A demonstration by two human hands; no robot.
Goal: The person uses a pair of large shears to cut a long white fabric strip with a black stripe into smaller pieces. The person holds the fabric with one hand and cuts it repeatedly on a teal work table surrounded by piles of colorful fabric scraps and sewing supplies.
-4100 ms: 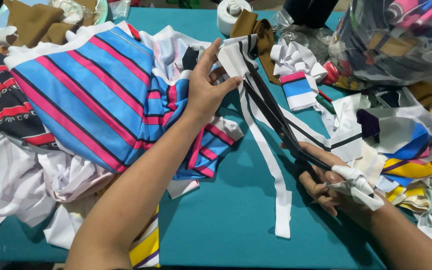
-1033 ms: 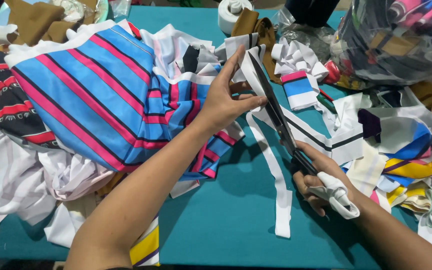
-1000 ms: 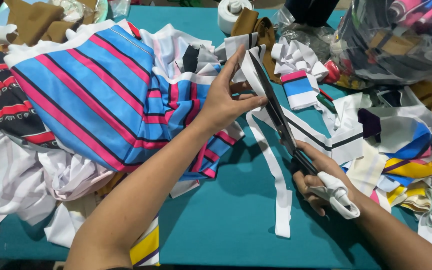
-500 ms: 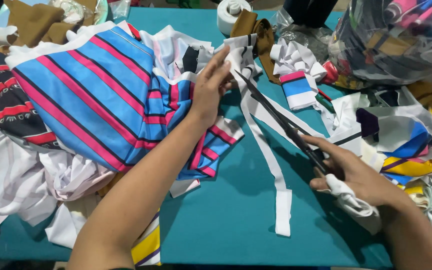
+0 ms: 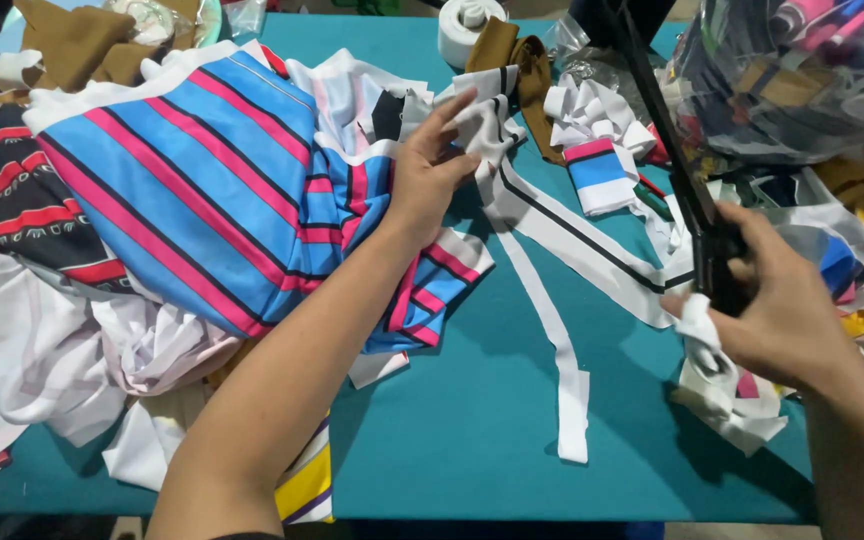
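Note:
My left hand (image 5: 430, 170) reaches across the table and pinches the far end of a white fabric strip with a black stripe (image 5: 562, 228). That strip runs down to the right toward my right hand (image 5: 777, 300). My right hand grips the handles of long black scissors (image 5: 674, 165), blades closed and pointing up and away, lifted off the strip. A cloth wrap (image 5: 717, 375) hangs from the scissor handles. A plain white strip (image 5: 557, 350) trails down over the teal table (image 5: 472, 420).
A blue, pink and black striped garment (image 5: 187, 190) lies piled at the left over white scraps (image 5: 62, 350). A clear bag of fabric (image 5: 802, 70) sits at the back right, a white tape roll (image 5: 467, 25) at the back, and brown cloth (image 5: 522, 70) beside it.
My right hand drew the scissors back out of the strip and swung them up and to the right. My left hand kept its hold on the strip's far end.

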